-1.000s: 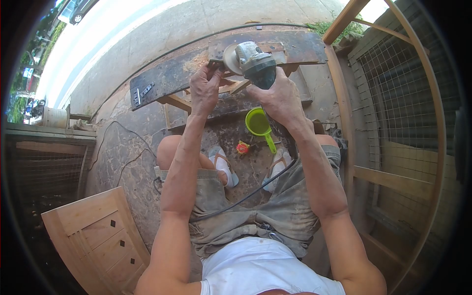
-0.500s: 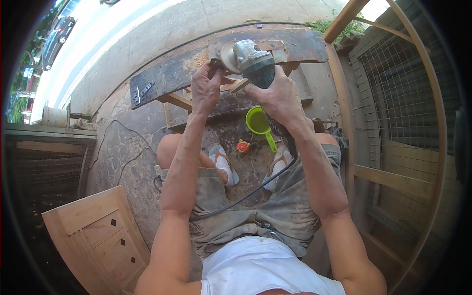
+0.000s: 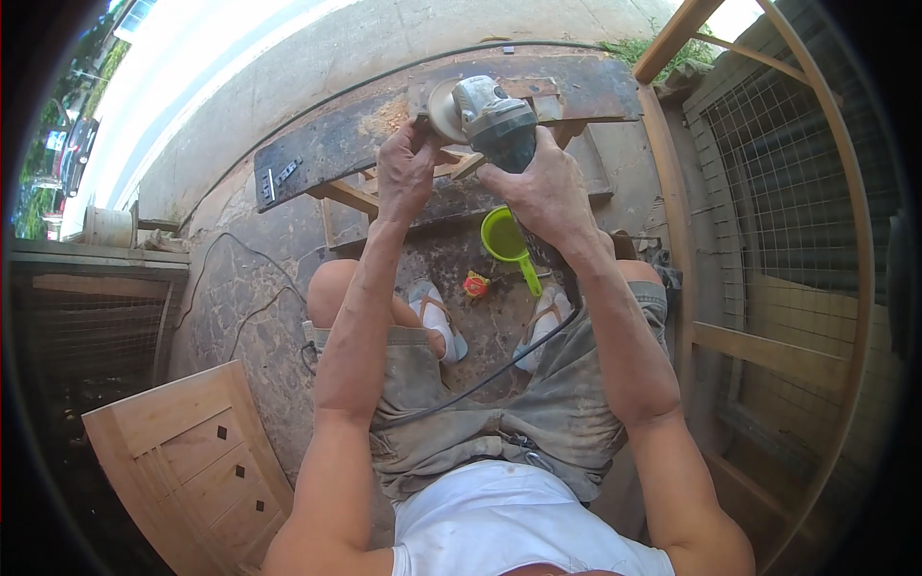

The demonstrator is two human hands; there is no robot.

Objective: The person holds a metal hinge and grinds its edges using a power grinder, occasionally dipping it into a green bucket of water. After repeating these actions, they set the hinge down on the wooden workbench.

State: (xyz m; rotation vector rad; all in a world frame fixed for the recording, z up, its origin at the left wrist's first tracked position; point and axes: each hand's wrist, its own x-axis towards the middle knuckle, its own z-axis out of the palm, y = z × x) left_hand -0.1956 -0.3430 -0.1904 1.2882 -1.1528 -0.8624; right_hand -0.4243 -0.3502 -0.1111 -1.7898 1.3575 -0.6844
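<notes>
My right hand (image 3: 543, 192) is wrapped around the dark body of an angle grinder (image 3: 501, 125) above the bench. The grinder's round disc (image 3: 446, 112) faces left, towards my left hand (image 3: 405, 173). The fingers of that hand are pinched together close to the disc's edge, on a small brownish piece mostly hidden by them; I cannot make out its kind. Beneath the hands runs a low, dark, worn bench (image 3: 336, 144) with sawdust (image 3: 386, 117) on it. A black power cord (image 3: 480, 384) loops down from the grinder across my lap.
A green dipper (image 3: 501, 235) and a small red and yellow item (image 3: 475, 284) lie on the floor by my feet. A carved wooden panel (image 3: 197, 461) leans at lower left. On the right stands a wooden frame (image 3: 768, 355) before wire mesh. A bucket (image 3: 109, 228) is at left.
Both hands and the grinder stay nearly in place; the left hand has shifted very slightly. On the street, the dark car has moved down towards the left edge of the view.
</notes>
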